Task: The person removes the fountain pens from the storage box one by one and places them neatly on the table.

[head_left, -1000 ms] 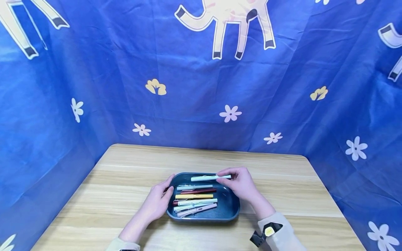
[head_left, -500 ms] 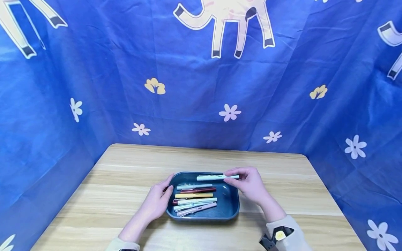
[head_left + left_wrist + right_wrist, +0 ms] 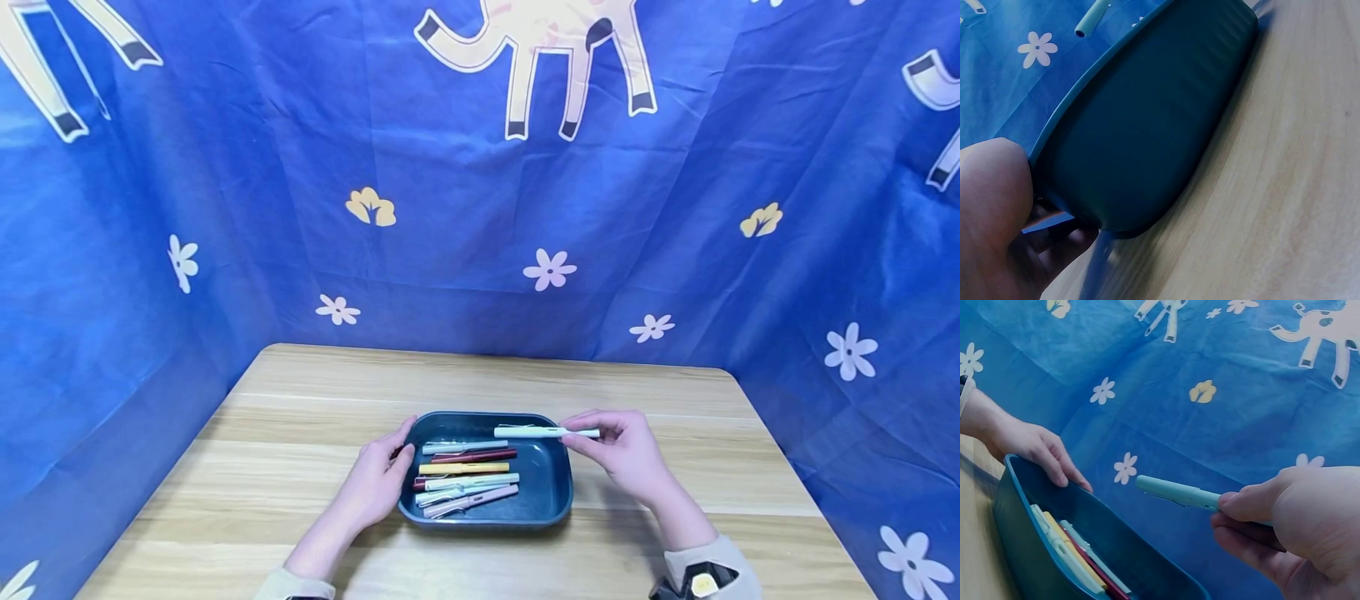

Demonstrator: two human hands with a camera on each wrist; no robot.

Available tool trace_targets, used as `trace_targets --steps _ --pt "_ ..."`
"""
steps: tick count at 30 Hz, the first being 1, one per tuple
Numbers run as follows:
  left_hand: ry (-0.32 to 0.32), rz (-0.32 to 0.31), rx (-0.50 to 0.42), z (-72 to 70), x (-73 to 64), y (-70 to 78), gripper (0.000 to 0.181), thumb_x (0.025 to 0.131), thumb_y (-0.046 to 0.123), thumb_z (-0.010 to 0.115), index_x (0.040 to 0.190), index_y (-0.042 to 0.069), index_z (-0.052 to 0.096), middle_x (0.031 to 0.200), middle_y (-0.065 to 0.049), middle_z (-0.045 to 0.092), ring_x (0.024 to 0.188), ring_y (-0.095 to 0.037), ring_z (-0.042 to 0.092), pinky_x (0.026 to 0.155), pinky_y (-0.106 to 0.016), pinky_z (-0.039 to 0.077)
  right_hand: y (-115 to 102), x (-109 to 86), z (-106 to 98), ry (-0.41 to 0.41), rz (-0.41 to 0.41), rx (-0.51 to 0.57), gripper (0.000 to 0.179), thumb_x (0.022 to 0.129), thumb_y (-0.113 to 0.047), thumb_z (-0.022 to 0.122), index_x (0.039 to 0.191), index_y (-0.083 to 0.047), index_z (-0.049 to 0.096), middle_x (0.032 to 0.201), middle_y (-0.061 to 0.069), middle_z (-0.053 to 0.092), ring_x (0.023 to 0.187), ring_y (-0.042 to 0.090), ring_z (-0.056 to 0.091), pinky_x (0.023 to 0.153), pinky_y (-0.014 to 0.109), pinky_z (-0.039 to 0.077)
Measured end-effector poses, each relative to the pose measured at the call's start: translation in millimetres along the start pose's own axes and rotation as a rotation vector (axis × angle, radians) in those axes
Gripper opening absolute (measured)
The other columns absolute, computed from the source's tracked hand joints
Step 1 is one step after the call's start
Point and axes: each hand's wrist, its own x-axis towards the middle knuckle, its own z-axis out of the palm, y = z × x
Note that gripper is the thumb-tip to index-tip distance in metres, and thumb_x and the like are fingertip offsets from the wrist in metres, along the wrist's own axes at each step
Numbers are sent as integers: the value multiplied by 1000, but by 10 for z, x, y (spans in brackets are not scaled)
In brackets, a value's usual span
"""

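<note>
My right hand [image 3: 626, 450] pinches a pale mint pen [image 3: 528, 432] between thumb and fingers. The pen lies level above the tray's far right corner, its clip showing in the right wrist view. A dark teal tray [image 3: 543, 492] stands on the table, and my left hand [image 3: 378, 475] grips its left end, thumb over the rim. Inside the tray lie several pens side by side: a grey-blue pen [image 3: 465, 447], a dark red pen [image 3: 480, 457], a yellow pen [image 3: 465, 468], a light green pen [image 3: 480, 482] and a pinkish-grey pen [image 3: 480, 500].
The wooden table [image 3: 345, 383] extends on all sides of the tray. A blue curtain [image 3: 450, 292] with white flowers and animal figures hangs behind it and along both sides. Dark wrist devices sit on the sleeves [image 3: 720, 571].
My right hand has moved right with the mint pen, from over the far side of the tray to past its right edge. The left hand and the tray have stayed put.
</note>
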Motion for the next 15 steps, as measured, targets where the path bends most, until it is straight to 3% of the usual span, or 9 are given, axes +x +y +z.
trace_targets --steps 15 --pt "-1 -5 -4 -6 -3 14 50 111 14 52 159 1 44 158 -23 46 145 -38 46 120 -53 35 87 -221 -376 71 20 89 20 87 6 83 107 9 79 111 18 77 101 19 75 83 35 65"
